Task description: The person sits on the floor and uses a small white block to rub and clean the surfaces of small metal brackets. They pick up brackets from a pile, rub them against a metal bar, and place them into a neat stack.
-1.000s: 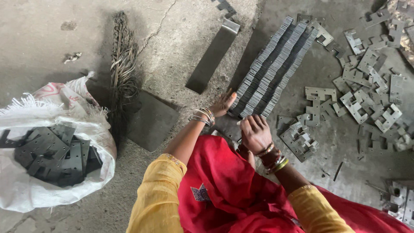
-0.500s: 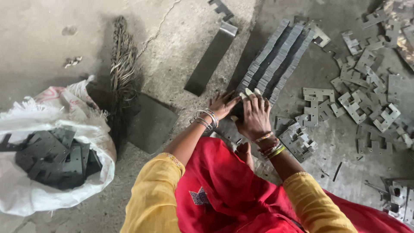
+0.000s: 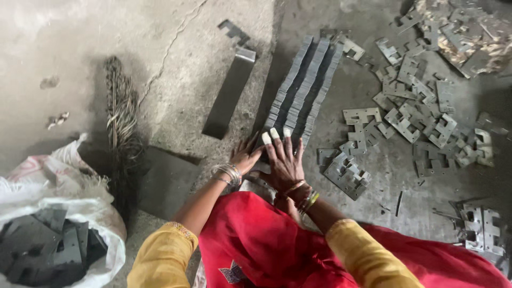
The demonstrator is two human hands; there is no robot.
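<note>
A long row of thin grey E-shaped metal plates (image 3: 304,90) stands on edge on the concrete floor, running away from me. My right hand (image 3: 284,160), with white tape on three fingertips and bangles at the wrist, lies flat against the near end of the row. My left hand (image 3: 246,156), also with bangles, presses the near left side of the same row, fingers spread. Both arms wear yellow sleeves above a red cloth over my lap.
Loose metal plates (image 3: 416,117) lie scattered to the right. A small pile of plates (image 3: 346,175) sits beside my right hand. A dark flat metal bar (image 3: 229,93) and a broom (image 3: 121,122) lie to the left. A white sack (image 3: 101,224) of dark plates stands at the lower left.
My right hand rose from the floor and moved onto the near end of the stacked row. My left hand stayed at the row's left side. The view moved slightly closer.
</note>
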